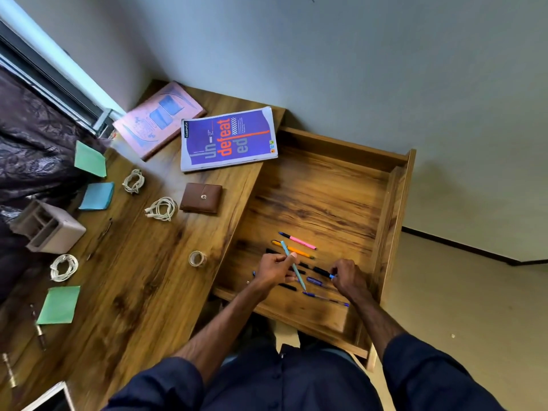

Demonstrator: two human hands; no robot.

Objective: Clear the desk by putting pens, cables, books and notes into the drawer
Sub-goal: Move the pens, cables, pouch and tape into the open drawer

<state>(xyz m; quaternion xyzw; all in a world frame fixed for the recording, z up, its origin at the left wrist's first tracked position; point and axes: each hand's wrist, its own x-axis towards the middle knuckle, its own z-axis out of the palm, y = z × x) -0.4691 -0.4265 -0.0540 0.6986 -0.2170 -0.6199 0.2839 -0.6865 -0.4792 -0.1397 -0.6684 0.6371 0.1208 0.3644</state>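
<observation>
Sorting pens into the open drawer (394, 185) at right, probably to line them up. Left hand (274, 269) pinched shut on a light blue pen (292, 264), held slanted above the rest. Right hand (348, 277) curled, fingertips closed on a black and blue pen (323, 272) low near the drawer floor. Books, cables, notes left on the desk (142, 274).

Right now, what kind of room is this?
Probably a bedroom or study corner at home. There's a wooden desk with books, an open drawer of pens, and what looks like bedding beside it.
</observation>
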